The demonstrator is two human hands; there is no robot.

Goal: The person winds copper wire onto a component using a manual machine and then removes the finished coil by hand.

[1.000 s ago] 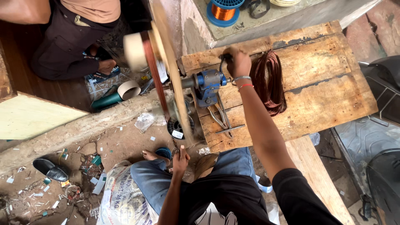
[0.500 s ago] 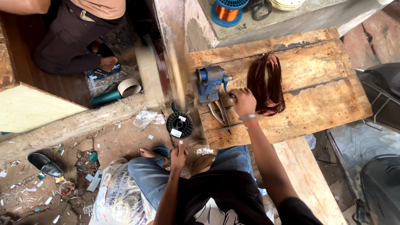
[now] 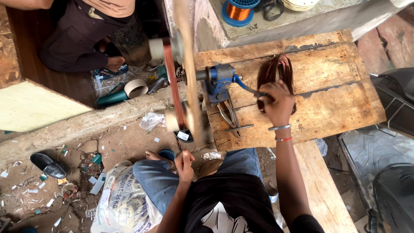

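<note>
The right hand [image 3: 278,103] is closed around the crank handle [image 3: 250,88] of a blue hand-cranked winder [image 3: 217,80] that is fixed at the left part of a rough wooden surface [image 3: 327,86]. The fingers are wrapped tight on the grip, which is almost wholly hidden inside the fist; only the blue crank arm shows, running left and slightly far from the hand to the winder body. So the winder lies to the left of the right hand, and its shaft runs left-right, out past the left edge of the surface to a spinning wooden former [image 3: 187,73] that is blurred by motion, with a band of reddish-brown wire [image 3: 172,82] around it.

Just behind the right hand, on the far side and touching the surface, lies a hank of copper-coloured wire [image 3: 276,71], its long axis running near to far. A pair of metal tongs or pliers [image 3: 230,116] lies on the surface just near of the winder.

The left hand [image 3: 185,166] is low, near the person's knee, well apart from the winder, fingers pinched lightly together; it may guide a thin wire, but that is too fine to tell. The right hand is by far the nearer to the winder.

A spool of copper wire [image 3: 237,11] stands on the far ledge. Another person [image 3: 86,39] sits at far left.
</note>
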